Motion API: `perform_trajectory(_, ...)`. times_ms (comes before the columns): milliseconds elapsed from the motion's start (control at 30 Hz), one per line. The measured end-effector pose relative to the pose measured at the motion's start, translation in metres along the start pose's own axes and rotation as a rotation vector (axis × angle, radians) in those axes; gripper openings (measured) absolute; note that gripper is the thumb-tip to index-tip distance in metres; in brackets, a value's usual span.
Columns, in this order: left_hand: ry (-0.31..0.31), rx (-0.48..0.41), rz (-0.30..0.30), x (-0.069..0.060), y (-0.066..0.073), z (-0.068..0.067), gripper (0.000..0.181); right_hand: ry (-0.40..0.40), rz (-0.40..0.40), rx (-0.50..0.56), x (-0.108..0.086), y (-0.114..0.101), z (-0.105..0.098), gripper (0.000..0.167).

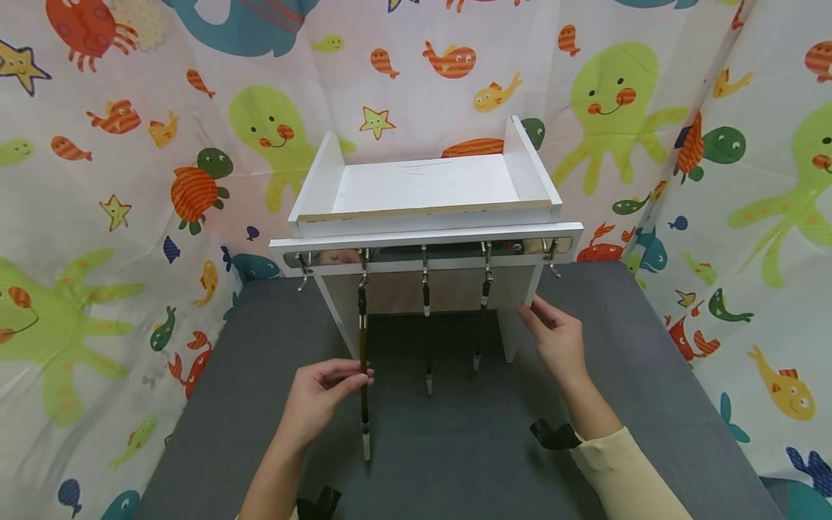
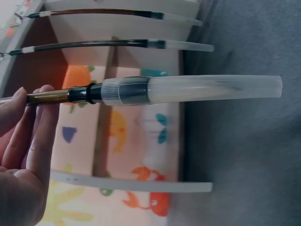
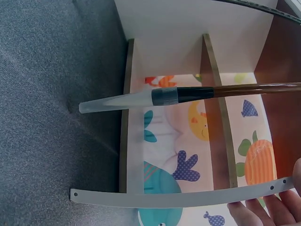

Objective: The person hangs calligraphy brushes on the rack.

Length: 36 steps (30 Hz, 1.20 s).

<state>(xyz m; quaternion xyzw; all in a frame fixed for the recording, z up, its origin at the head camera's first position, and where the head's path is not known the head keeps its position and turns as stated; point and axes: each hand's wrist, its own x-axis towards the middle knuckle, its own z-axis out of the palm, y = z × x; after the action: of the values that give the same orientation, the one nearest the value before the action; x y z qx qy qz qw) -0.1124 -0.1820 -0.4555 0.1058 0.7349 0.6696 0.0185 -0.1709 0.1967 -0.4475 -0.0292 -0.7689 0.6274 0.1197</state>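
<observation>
Three calligraphy brushes with clear caps over their bristles hang tip down from metal hooks on a white wooden shelf. My left hand pinches the brown handle of the leftmost brush between thumb and fingers; its capped tip fills the left wrist view. The middle brush and the right brush hang untouched. On the right, my right hand holds the front edge of the shelf's side panel, the thumb on one side and the fingers on the other.
A metal hook strip runs along the shelf's front, with a bare hook at the left end and another hook at the right. The shelf stands on a grey cloth-covered table. A sea-animal curtain surrounds it.
</observation>
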Motion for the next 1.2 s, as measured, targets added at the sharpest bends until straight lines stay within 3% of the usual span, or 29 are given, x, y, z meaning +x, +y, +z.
perform_trajectory(167,0.024,-0.006,0.016,0.007,-0.013,0.004,0.026,-0.007,0.000,-0.008,-0.001,0.000,-0.001,0.046)
perform_trajectory(300,0.081,0.050,0.040,0.015,-0.023,0.010,0.022,-0.009,-0.032,-0.020,-0.002,0.004,-0.003,0.044)
perform_trajectory(467,0.162,0.142,0.025,0.031,-0.030,0.014,0.019,0.000,-0.073,-0.029,-0.003,0.004,-0.003,0.042)
perform_trajectory(600,0.213,0.197,0.010,0.040,-0.027,0.019,0.018,0.011,-0.059,-0.033,0.000,0.009,-0.005,0.041)
perform_trajectory(800,0.216,0.212,0.043,0.041,-0.015,0.025,0.020,0.025,-0.055,-0.035,0.012,0.034,-0.007,0.043)
perform_trajectory(867,0.233,0.279,0.099,0.040,-0.019,0.020,0.021,0.030,-0.070,-0.050,0.012,0.038,-0.007,0.044)
perform_trajectory(933,0.267,0.408,0.219,0.038,-0.023,0.010,0.021,0.040,-0.130,-0.127,0.011,0.038,-0.009,0.043)
perform_trajectory(1100,0.433,0.839,0.624,0.029,-0.024,-0.026,0.020,0.068,-0.503,-0.584,-0.002,0.028,-0.020,0.041)
perform_trajectory(1133,0.460,0.913,0.668,0.026,-0.023,-0.034,0.022,0.071,-0.571,-0.666,-0.006,0.025,-0.024,0.042)
perform_trajectory(1200,0.469,1.050,0.675,0.020,-0.022,-0.047,0.034,0.037,-0.623,-0.779,-0.015,0.017,-0.033,0.045)
